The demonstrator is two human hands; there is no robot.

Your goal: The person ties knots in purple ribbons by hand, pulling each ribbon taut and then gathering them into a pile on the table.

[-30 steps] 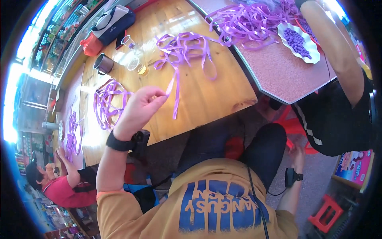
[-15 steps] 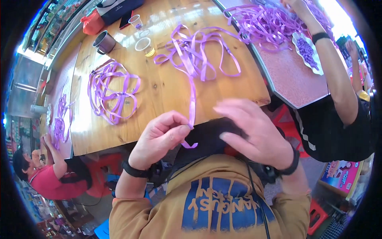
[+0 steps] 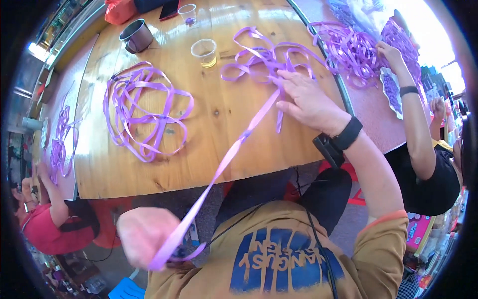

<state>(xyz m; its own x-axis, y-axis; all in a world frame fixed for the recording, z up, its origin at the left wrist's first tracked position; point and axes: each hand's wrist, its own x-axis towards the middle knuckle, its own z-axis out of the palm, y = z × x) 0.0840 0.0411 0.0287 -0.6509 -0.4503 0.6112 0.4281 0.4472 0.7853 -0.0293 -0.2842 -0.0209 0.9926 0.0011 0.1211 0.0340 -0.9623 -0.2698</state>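
A long purple ribbon (image 3: 216, 174) runs taut and slanting from the lower left up to a loose heap of the same ribbon (image 3: 259, 55) on the wooden table. Down at the lower left, past the table's front edge, my left hand (image 3: 149, 236) is closed round its end; motion smears the fingers. A short tail of ribbon hangs beside that hand. My right hand (image 3: 313, 102) reaches over the heap, fingers stretched and thumb apart, touching the ribbon there. A small knot-like lump (image 3: 246, 133) shows partway along the taut length.
Another looped purple ribbon bundle (image 3: 164, 118) lies on the table's left. Behind it stand a dark metal mug (image 3: 136, 36) and a clear cup with yellowish contents (image 3: 204, 52). At right, a co-worker's arm (image 3: 411, 94) reaches to a ribbon pile (image 3: 348, 52). Another person (image 3: 55, 224) sits left.
My left hand has pulled the ribbon end down and left, drawing it taut. My right hand has moved forward from near the table edge onto the heap. The view has shifted slightly.
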